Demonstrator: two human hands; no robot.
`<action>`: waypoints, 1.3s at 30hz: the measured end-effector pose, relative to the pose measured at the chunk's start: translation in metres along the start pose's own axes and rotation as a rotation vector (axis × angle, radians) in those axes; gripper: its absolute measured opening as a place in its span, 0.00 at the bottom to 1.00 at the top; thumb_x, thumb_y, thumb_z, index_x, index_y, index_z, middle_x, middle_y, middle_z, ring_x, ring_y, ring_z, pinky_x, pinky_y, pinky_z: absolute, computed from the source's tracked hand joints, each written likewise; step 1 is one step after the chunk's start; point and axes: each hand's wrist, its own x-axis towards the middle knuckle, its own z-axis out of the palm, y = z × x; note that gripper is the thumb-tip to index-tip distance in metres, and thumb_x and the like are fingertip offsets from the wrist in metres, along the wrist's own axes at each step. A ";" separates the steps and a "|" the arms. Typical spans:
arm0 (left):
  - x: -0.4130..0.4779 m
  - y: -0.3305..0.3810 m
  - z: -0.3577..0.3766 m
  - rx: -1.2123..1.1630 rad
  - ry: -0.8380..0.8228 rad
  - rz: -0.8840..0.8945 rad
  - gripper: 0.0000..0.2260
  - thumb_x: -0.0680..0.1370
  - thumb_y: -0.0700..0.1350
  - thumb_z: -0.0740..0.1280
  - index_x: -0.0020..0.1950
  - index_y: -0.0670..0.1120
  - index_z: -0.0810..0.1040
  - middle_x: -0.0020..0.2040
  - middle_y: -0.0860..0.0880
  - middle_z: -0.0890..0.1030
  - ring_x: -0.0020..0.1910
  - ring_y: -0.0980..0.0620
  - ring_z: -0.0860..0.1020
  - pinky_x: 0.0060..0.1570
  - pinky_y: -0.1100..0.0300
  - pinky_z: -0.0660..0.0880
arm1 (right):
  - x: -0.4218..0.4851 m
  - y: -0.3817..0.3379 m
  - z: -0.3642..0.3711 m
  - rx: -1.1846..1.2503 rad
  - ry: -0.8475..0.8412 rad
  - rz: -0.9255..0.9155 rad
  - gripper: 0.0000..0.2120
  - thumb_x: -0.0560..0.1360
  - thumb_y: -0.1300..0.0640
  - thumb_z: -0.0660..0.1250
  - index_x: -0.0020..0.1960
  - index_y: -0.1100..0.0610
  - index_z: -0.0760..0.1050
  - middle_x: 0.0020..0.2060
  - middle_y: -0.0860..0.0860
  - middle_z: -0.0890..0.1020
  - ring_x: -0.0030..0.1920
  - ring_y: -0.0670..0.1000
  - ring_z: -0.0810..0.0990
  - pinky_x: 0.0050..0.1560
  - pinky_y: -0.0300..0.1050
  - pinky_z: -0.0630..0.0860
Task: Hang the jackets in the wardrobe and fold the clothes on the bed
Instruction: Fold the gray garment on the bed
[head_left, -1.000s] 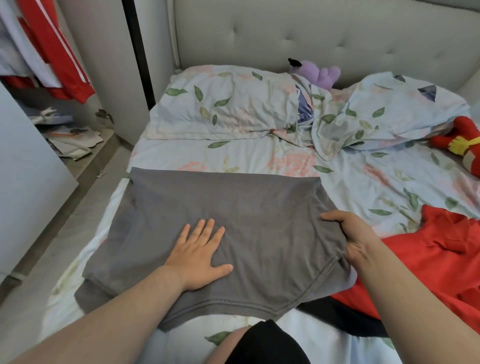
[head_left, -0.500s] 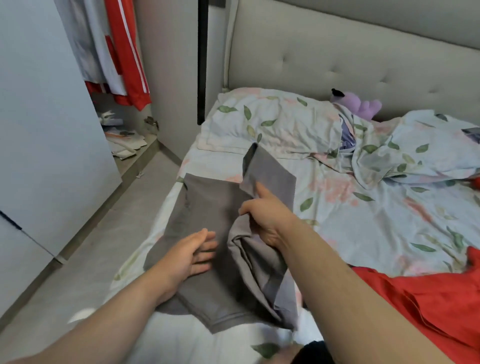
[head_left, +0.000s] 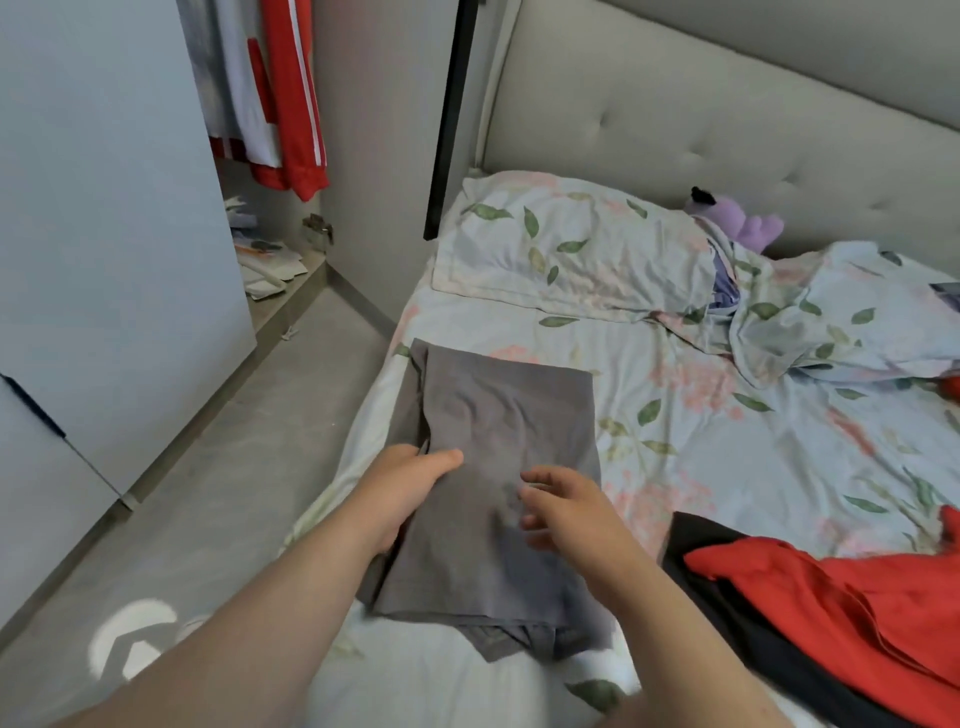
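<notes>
Head view: the left hand (head_left: 410, 488) pinches the folded grey garment (head_left: 509, 415) at its left edge, thumb on top and fingers tucked under the top layer. The right hand (head_left: 566, 506) is loose-fingered over the cloth and holds nothing. The garment lies near the left edge of the bed (head_left: 727, 441). To its right a red garment (head_left: 831, 587) lies on a black garment (head_left: 727, 603). Farther off are a floral pillow (head_left: 571, 249), a purple plush toy (head_left: 748, 223) and jackets (head_left: 291, 104) hanging in the wardrobe.

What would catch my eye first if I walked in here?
A half-folded grey garment lies at the near left edge of the bed; the left hand grips its left side while the right hand hangs over it, fingers loose. A bright red garment is heaped to the right, and a purple plush toy sits by the headboard.
</notes>
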 end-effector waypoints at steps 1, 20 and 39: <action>0.004 0.002 0.000 0.027 0.005 -0.001 0.08 0.75 0.47 0.73 0.47 0.43 0.83 0.39 0.47 0.86 0.38 0.49 0.85 0.35 0.60 0.78 | -0.001 0.008 -0.008 -0.113 0.061 -0.012 0.09 0.79 0.58 0.66 0.58 0.52 0.77 0.47 0.50 0.82 0.40 0.48 0.80 0.43 0.45 0.81; 0.089 0.021 -0.004 -0.248 -0.139 0.157 0.16 0.79 0.34 0.63 0.63 0.49 0.78 0.53 0.47 0.86 0.51 0.49 0.85 0.42 0.58 0.81 | 0.046 0.032 0.055 -0.844 0.121 -0.501 0.32 0.75 0.35 0.56 0.77 0.44 0.63 0.79 0.56 0.59 0.78 0.57 0.56 0.78 0.60 0.49; 0.035 0.003 -0.028 0.187 0.099 0.080 0.06 0.75 0.39 0.73 0.47 0.45 0.78 0.35 0.49 0.84 0.31 0.54 0.83 0.27 0.63 0.76 | 0.053 0.032 0.064 -0.853 -0.126 -0.554 0.27 0.83 0.44 0.52 0.81 0.46 0.53 0.81 0.54 0.49 0.81 0.54 0.45 0.78 0.55 0.39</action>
